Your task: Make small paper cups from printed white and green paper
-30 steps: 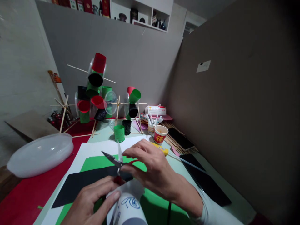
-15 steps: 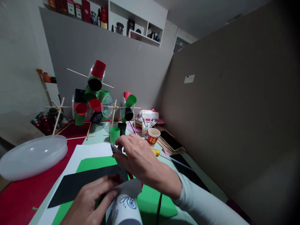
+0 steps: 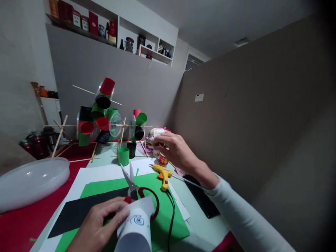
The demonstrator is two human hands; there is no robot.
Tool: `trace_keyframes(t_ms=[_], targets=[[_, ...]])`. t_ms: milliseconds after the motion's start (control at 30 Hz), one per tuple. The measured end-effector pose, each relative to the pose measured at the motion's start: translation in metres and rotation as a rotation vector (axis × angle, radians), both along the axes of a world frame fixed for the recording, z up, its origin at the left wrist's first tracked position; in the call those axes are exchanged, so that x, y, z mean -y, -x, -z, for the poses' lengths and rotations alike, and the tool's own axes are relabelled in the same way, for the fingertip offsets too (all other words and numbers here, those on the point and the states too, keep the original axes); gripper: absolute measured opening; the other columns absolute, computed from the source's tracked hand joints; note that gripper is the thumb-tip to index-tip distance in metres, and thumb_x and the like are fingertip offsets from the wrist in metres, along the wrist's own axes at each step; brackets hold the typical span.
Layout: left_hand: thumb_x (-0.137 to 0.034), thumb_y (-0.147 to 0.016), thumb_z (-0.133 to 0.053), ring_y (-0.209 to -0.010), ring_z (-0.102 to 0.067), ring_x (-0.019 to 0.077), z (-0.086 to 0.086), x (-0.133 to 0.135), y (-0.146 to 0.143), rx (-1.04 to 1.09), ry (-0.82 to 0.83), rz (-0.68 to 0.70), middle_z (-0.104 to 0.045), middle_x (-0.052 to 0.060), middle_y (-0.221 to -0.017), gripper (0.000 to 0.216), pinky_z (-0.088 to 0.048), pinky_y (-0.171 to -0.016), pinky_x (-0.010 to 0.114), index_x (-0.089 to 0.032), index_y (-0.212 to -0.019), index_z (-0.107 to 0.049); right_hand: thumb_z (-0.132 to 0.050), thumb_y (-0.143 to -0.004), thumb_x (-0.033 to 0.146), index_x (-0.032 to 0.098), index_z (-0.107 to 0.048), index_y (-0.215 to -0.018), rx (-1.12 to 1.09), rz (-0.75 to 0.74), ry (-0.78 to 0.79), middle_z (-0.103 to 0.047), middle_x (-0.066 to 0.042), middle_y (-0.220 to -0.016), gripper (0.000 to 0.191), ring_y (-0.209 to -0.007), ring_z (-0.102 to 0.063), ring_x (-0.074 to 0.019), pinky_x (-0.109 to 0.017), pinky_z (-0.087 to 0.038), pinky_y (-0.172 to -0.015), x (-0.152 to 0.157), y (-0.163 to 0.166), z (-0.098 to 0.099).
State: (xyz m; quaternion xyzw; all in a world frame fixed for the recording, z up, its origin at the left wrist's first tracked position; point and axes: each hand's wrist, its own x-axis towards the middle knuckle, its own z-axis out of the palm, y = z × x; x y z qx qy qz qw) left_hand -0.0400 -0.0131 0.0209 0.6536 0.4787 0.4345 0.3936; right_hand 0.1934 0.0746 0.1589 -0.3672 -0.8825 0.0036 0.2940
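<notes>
My left hand point(image 3: 101, 222) grips a cup-shaped white paper roll point(image 3: 136, 224) with blue swirls drawn on it. Its round end faces me, and a loose paper flap sticks out at the far side. Just beyond it lie red-handled scissors point(image 3: 133, 186), blades apart and pointing away, over black paper point(image 3: 91, 203) and green paper point(image 3: 154, 206). My right hand point(image 3: 175, 148) is raised over the far right of the table, fingers stretched out and apart, fingertips a little blurred. I see nothing in it. Partly behind it stands a red paper cup point(image 3: 163, 160).
A yellow glue gun point(image 3: 164, 175) with a black cord lies right of the scissors. At the back stand a green cup point(image 3: 123, 156), a black cup point(image 3: 131, 149) and stick frames carrying coloured cups point(image 3: 107, 86). A translucent basin point(image 3: 34, 180) sits at left, a phone point(image 3: 202, 199) at right.
My right hand has left the scissors and moved right and away, toward the red cup. The scissors and glue gun now show uncovered. My left hand keeps its hold on the paper roll.
</notes>
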Motion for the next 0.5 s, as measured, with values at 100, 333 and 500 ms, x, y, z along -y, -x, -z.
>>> trace_keyframes(t_ms=[100,333,500], targets=[[-0.057,-0.078,-0.079,-0.091,-0.071,0.0262,-0.004,-0.008,0.012,0.161,0.071,-0.050,-0.081,0.002,-0.087,0.032,-0.054,-0.078,0.021,-0.026,-0.075,-0.083,-0.060,-0.094,0.010,0.017,-0.077,-0.086,0.126,-0.147,0.307,-0.072,-0.001,-0.078,0.020,-0.067,-0.062,-0.0146,-0.025,-0.048,-0.065,0.022,-0.038,-0.005],[-0.058,-0.049,-0.096,-0.057,-0.072,0.0243,-0.010,-0.022,0.032,0.466,0.267,-0.102,-0.081,0.001,-0.070,0.046,-0.058,-0.049,0.027,-0.024,-0.077,-0.085,-0.056,-0.085,-0.004,0.021,-0.084,-0.101,0.336,-0.290,0.723,-0.081,-0.003,-0.086,0.041,-0.076,-0.074,-0.0181,-0.025,-0.055,-0.070,0.091,-0.076,0.021],[-0.062,-0.050,-0.096,-0.056,-0.072,0.0194,-0.023,-0.009,0.018,0.546,0.212,-0.207,-0.080,-0.005,-0.064,0.043,-0.058,-0.051,0.022,-0.027,-0.072,-0.083,-0.057,-0.100,0.012,0.019,-0.077,-0.108,-0.075,-0.149,0.276,-0.079,-0.005,-0.097,0.023,-0.084,-0.072,-0.0170,-0.028,-0.057,-0.080,0.096,-0.036,0.044]])
